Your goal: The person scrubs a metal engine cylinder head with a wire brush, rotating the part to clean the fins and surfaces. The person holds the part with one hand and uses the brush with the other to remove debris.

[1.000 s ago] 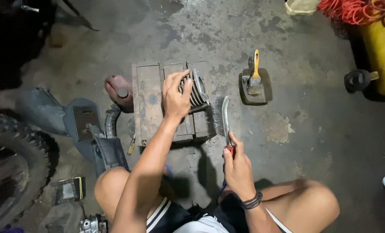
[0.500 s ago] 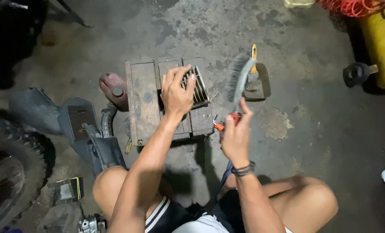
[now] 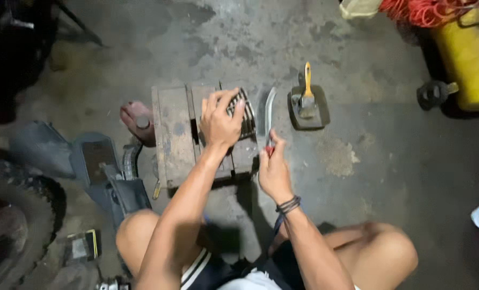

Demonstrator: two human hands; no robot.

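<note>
Two bare hands were at work over a low wooden block [image 3: 177, 134] on the stained concrete floor [image 3: 389, 161]. Left hand [image 3: 219, 122] lay palm-down with fingers spread and curled over a ribbed, finned metal part [image 3: 245, 115], pressing it onto the block's right half; only the fins at the part's right edge showed past the fingers. Right hand [image 3: 273, 171] was closed around the red handle end of a wire brush [image 3: 269, 115], held upright just to the right of the finned part, bristle edge turned toward it; whether bristles actually touched the fins could not be told. Dark band sat on the right wrist. Just right of the brush, a yellow-handled paintbrush [image 3: 307, 91] rested in a dark shallow tray [image 3: 309, 107], apart from the block. Bare foot [image 3: 137, 121] rested against the block's left side. Dark plastic bike panels [image 3: 97, 166] lay left of the person's knee, with a knobby tyre [image 3: 19, 209] at the frame's lower left. Yellow container [image 3: 467, 59] with orange coiled hose [image 3: 422, 11] stood at upper right, well away from the work.
</note>
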